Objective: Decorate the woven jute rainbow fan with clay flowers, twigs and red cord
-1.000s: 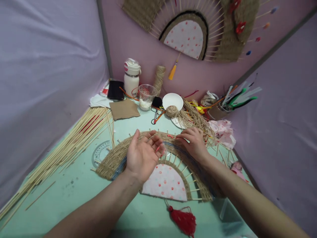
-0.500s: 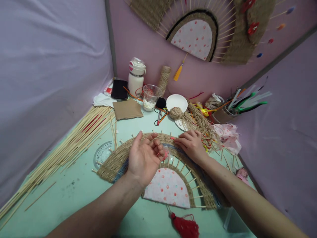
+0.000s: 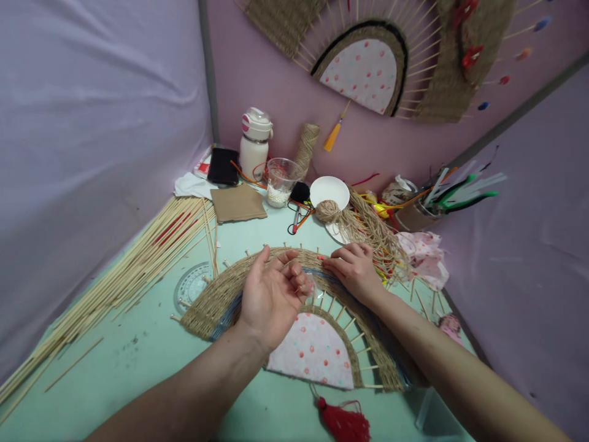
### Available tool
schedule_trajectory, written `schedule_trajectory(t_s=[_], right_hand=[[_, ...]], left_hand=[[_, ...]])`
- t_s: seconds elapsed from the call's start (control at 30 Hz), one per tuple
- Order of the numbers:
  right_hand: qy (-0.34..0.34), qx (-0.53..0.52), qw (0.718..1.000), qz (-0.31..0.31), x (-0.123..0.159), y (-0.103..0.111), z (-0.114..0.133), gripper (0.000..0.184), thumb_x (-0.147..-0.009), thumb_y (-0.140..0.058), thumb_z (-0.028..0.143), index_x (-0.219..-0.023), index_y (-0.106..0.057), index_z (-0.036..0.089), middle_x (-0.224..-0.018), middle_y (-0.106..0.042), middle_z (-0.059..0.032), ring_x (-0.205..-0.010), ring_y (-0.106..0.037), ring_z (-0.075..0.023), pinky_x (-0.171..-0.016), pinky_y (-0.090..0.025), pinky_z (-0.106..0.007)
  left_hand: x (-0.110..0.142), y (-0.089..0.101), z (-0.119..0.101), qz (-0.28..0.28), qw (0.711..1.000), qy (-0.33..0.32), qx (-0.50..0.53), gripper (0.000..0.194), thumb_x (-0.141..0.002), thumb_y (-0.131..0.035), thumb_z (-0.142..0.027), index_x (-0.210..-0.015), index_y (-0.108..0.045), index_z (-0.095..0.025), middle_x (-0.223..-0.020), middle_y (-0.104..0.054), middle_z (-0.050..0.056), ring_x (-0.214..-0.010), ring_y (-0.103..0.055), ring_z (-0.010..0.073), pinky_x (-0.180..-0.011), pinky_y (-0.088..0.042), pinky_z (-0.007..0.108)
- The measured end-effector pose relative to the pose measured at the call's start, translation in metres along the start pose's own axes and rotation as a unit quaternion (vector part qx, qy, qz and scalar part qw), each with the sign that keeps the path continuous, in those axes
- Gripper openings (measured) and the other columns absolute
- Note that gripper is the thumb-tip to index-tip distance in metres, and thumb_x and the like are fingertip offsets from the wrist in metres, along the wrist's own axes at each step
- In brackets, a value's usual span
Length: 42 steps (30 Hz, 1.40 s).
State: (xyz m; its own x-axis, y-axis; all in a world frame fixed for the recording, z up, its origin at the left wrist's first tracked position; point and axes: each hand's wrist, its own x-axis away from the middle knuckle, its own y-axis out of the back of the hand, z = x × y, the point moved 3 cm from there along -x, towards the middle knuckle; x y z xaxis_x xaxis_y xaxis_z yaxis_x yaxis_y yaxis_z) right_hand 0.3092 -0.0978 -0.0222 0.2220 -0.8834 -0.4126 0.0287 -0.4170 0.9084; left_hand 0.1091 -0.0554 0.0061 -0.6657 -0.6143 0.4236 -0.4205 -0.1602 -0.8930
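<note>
A half-round woven jute fan [image 3: 216, 301] lies on the mint table, with stick spokes, a blue band, a pink dotted fabric centre [image 3: 313, 353] and a red tassel [image 3: 343, 420]. My left hand [image 3: 273, 294] hovers palm up over its top arc, fingers curled around a small clear packet [image 3: 311, 286] that seems to hold red bits. My right hand [image 3: 352, 270] rests palm down on the fan's upper rim. Its bent fingertips press on a small red piece [image 3: 321, 256] there.
Long bamboo sticks [image 3: 115, 282] fan out at the left beside a protractor [image 3: 189, 285]. Behind stand a white bottle [image 3: 255, 144], clear cup [image 3: 280, 181], white plate [image 3: 329, 190], twine ball [image 3: 327, 212], cardboard [image 3: 239, 202], and a cup of pipe cleaners [image 3: 414, 212]. A finished fan [image 3: 368, 61] hangs on the wall.
My left hand has curled its fingers tighter and the red bit between them no longer shows. My right hand stays on the fan's rim. The view shifted slightly.
</note>
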Motion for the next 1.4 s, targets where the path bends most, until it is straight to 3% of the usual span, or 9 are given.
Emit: schedule_trajectory(t_s=[0.73, 1.17, 1.4], right_hand=[[0.015, -0.016, 1.000, 0.003, 0.0015, -0.0021, 0.0009, 0.018, -0.097, -0.057, 0.028, -0.097, -0.075, 0.025, -0.089, -0.074, -0.0026, -0.089, -0.053, -0.0187, -0.089, -0.026, -0.039], [-0.022, -0.026, 0.999, 0.042, -0.0001, -0.0058, 0.0011, 0.020, -0.098, -0.054, 0.027, -0.096, -0.073, 0.023, -0.091, -0.074, -0.0039, -0.090, -0.054, -0.0202, -0.084, -0.027, -0.039], [-0.041, -0.037, 0.998, 0.030, -0.0013, -0.0058, -0.0002, 0.020, -0.098, -0.055, 0.031, -0.094, -0.073, 0.023, -0.089, -0.073, -0.0037, -0.088, -0.053, -0.0209, -0.082, -0.029, -0.038]], left_hand=[[-0.0021, -0.0005, 0.0009, 0.008, 1.000, 0.010, -0.010, 0.039, -0.095, -0.043, -0.043, -0.082, -0.061, -0.011, -0.063, -0.045, 0.000, -0.056, -0.041, 0.0110, -0.052, -0.039, 0.022], [-0.0019, 0.0006, 0.0015, 0.022, 1.000, 0.016, -0.011, 0.034, -0.094, -0.045, -0.039, -0.082, -0.062, -0.011, -0.063, -0.045, 0.000, -0.055, -0.042, 0.0102, -0.053, -0.039, 0.021], [-0.0015, 0.0003, 0.0025, 0.024, 0.999, 0.019, -0.014, 0.032, -0.093, -0.046, -0.036, -0.081, -0.062, -0.011, -0.063, -0.044, 0.000, -0.055, -0.042, 0.0100, -0.052, -0.039, 0.021]])
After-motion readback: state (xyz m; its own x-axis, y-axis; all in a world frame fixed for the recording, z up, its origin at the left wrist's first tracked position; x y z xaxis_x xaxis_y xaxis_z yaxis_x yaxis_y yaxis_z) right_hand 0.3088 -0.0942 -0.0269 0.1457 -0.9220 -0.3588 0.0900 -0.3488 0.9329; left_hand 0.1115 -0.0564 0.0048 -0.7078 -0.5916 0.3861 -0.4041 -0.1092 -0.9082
